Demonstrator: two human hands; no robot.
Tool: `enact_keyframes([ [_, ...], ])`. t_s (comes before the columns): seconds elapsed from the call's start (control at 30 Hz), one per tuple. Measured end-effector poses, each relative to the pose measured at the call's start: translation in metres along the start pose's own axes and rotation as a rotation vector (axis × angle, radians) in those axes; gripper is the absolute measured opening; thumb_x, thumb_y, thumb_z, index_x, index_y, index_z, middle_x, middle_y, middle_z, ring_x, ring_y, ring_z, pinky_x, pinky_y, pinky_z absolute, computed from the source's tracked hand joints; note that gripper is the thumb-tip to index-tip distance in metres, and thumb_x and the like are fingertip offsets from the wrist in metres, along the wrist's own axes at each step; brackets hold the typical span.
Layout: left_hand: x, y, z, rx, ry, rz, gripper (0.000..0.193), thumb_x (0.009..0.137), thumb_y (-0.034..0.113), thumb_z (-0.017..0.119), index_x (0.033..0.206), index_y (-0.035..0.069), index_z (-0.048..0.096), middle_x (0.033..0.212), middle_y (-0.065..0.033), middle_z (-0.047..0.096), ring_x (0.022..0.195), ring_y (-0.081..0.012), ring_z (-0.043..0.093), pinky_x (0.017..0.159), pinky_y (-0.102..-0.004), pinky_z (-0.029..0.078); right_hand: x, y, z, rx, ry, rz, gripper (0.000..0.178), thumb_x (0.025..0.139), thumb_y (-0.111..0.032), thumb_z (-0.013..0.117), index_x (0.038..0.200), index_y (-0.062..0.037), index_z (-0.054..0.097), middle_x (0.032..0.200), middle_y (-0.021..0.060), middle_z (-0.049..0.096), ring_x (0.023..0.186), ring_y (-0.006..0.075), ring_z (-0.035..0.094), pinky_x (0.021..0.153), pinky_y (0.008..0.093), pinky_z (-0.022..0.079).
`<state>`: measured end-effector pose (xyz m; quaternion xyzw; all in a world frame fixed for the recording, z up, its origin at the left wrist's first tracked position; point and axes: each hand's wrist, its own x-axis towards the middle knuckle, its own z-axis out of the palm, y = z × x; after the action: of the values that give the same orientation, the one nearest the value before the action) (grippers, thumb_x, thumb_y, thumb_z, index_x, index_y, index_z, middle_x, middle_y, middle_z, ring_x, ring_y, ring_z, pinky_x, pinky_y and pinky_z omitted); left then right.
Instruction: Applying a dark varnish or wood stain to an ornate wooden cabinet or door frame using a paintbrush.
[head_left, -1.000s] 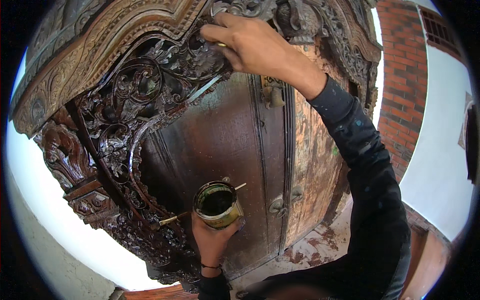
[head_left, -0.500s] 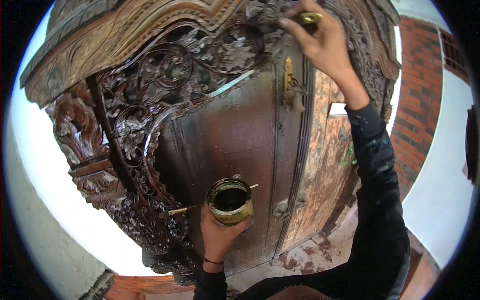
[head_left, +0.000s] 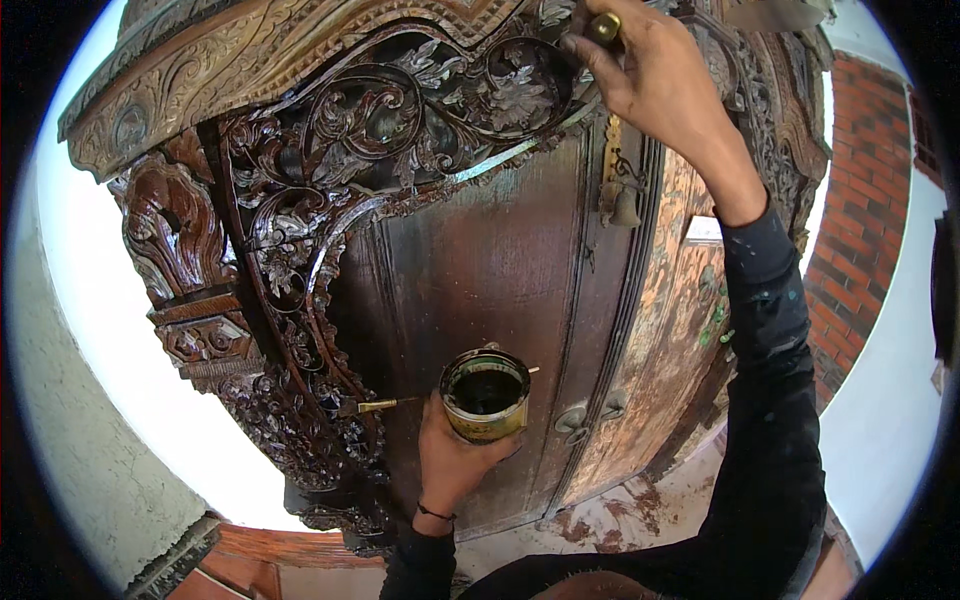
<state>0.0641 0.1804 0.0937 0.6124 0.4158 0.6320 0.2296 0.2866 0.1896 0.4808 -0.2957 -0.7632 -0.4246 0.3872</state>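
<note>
My left hand [head_left: 460, 462] grips a round metal can [head_left: 487, 428] of dark liquid from below, in front of the brown door [head_left: 470, 265]. A small paintbrush [head_left: 378, 405] sticks out leftward beside that hand; a thin pale tip shows right of the can. My right hand [head_left: 678, 88], raised at the top, is closed round a brush with a yellowish handle [head_left: 605, 28], its end turned toward me. The hand hides its bristles. Beside those fingers is dark, glossy carved scrollwork [head_left: 515, 100] above the door.
A brass latch with a padlock [head_left: 625, 205] hangs below my right hand. Ring handles [head_left: 572, 420] sit lower on the doors. The right door leaf [head_left: 660, 330] is paler and patchy. Reddish-brown stains [head_left: 610, 520] mark the floor. A brick wall [head_left: 865, 190] stands at right.
The view has shifted, so the doors sit farther right in it. The brush handle in my right hand has tilted, its end now facing me. My left hand still holds the can.
</note>
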Motion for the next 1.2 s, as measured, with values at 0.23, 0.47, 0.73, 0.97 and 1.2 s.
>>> enact_keyframes([
  [0.23, 0.000, 0.007, -0.011, -0.133, 0.006, -0.061, 0.085, 0.064, 0.018, 0.104, 0.134, 0.000, 0.060, 0.130, -0.0139, 0.071, 0.116, -0.0236, 0.070, 0.102, -0.0383, 0.056, 0.009, -0.015, 0.027, 0.132, 0.070, -0.016, 0.024, 0.094, -0.004, 0.068, 0.110, 0.0048, 0.052, 0.086, 0.0299, 0.064, 0.077, 0.0519, 0.066, 0.066, 0.0589, 0.052],
  [0.47, 0.003, -0.001, -0.002, -0.136, -0.048, -0.075, 0.088, 0.064, 0.019, 0.104, 0.137, 0.000, 0.059, 0.131, -0.0136, 0.070, 0.117, -0.0244, 0.069, 0.103, -0.0390, 0.056, 0.012, 0.017, 0.068, -0.130, 0.342, -0.001, 0.029, 0.094, -0.019, 0.074, 0.119, -0.0039, 0.068, 0.089, 0.0262, 0.072, 0.077, 0.0472, 0.073, 0.069, 0.0555, 0.062],
  [0.73, 0.003, 0.009, -0.005, -0.166, -0.048, -0.110, 0.088, 0.066, 0.019, 0.104, 0.138, 0.000, 0.058, 0.132, -0.0142, 0.069, 0.119, -0.0236, 0.069, 0.104, -0.0388, 0.056, 0.008, 0.019, 0.040, 0.070, 0.256, 0.097, 0.037, 0.096, -0.004, 0.068, 0.127, 0.0108, 0.055, 0.076, 0.0293, 0.063, 0.069, 0.0498, 0.064, 0.060, 0.0574, 0.050],
  [0.97, 0.005, 0.012, 0.001, -0.216, -0.049, -0.124, 0.086, 0.065, 0.018, 0.104, 0.137, 0.000, 0.059, 0.133, -0.0140, 0.070, 0.120, -0.0231, 0.069, 0.104, -0.0388, 0.056, 0.008, 0.023, 0.037, 0.071, 0.305, 0.074, 0.036, 0.096, -0.004, 0.071, 0.128, 0.0074, 0.060, 0.075, 0.0317, 0.064, 0.065, 0.0493, 0.062, 0.061, 0.0567, 0.049],
  [1.2, 0.005, -0.004, -0.002, 0.002, -0.020, 0.012, 0.089, 0.062, 0.033, 0.104, 0.133, 0.000, 0.061, 0.128, -0.0212, 0.068, 0.117, -0.0384, 0.070, 0.100, -0.0464, 0.057, 0.003, -0.008, -0.006, 0.156, 0.160, 0.380, 0.033, 0.098, -0.012, 0.074, 0.126, 0.0022, 0.064, 0.087, 0.0274, 0.069, 0.078, 0.0431, 0.069, 0.072, 0.0532, 0.053],
])
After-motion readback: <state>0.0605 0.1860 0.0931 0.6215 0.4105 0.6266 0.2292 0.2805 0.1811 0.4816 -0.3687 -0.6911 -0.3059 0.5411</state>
